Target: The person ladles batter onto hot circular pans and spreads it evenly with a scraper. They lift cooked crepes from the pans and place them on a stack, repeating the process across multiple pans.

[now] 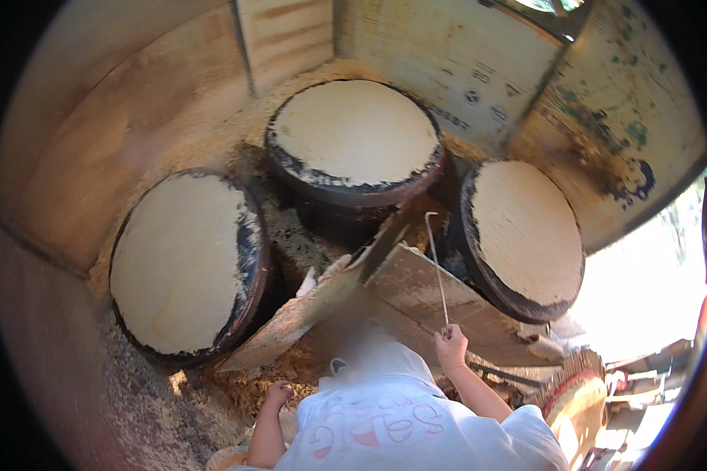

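In my right hand (pixel 451 346) I hold a thin metal rod (pixel 438 265) with a hooked tip. The rod points up and away, between two large round dark vats. My left hand (pixel 279 393) is low beside my white shirt (pixel 383 430), near brown crumbly ground; its fingers are curled and I cannot tell whether anything is in them. The left vat (pixel 177 265), back vat (pixel 356 132) and right vat (pixel 527 232) have flat pale tops and blackened, flaky rims. Leaning boards (pixel 418 288) stand between the vats and me. A blurred patch hides part of the middle.
Stained panels form a wall (pixel 124 135) around the left and back, and a printed panel (pixel 448 65) stands behind. A straw broom (pixel 574 385) with red binding is at the right, by a bright opening (pixel 642 282). Pale crumbs cover the ground (pixel 147 406).
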### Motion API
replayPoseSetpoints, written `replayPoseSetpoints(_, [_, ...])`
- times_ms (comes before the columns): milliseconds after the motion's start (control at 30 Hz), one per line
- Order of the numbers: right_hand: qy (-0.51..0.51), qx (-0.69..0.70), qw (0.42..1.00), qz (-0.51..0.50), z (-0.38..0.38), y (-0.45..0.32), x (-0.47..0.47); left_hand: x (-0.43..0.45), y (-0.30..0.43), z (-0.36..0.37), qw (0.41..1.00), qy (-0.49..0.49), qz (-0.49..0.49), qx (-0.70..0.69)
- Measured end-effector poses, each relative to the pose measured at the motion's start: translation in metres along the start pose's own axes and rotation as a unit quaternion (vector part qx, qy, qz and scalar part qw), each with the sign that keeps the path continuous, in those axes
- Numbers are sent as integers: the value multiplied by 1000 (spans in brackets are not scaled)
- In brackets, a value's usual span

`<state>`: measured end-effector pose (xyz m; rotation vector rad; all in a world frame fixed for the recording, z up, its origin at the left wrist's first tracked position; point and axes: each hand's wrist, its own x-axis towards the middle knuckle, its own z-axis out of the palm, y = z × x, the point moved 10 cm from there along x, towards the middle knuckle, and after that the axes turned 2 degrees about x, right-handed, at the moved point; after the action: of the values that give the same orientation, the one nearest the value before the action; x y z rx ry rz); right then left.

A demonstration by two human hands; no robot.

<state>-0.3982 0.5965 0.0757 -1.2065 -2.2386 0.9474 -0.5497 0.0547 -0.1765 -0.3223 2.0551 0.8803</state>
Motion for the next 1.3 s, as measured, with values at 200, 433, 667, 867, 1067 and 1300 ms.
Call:
replayPoseSetpoints(200, [180,-32,981,70,-105,92,-34,1,25,-2,995,-8,29,-100])
replayPoseSetpoints(433, [294,2,935,200,-181,194,-34,-43,29,27,990,-35,35,134])
replayPoseSetpoints(667, [343,-107,879,315,-290,304,-108,-22,36,100,891,-60,168,419])
replayPoseSetpoints(867, [248,-206,838,441,-347,367,-173,-32,83,176,989,-143,30,-6])
replayPoseSetpoints(1067, [-14,-360,796,486,-343,363,-166,-115,161,204,946,53,272,169])
replayPoseSetpoints(1300, [-25,-409,904,124,-290,289,-35,-252,19,121,899,418,66,109])
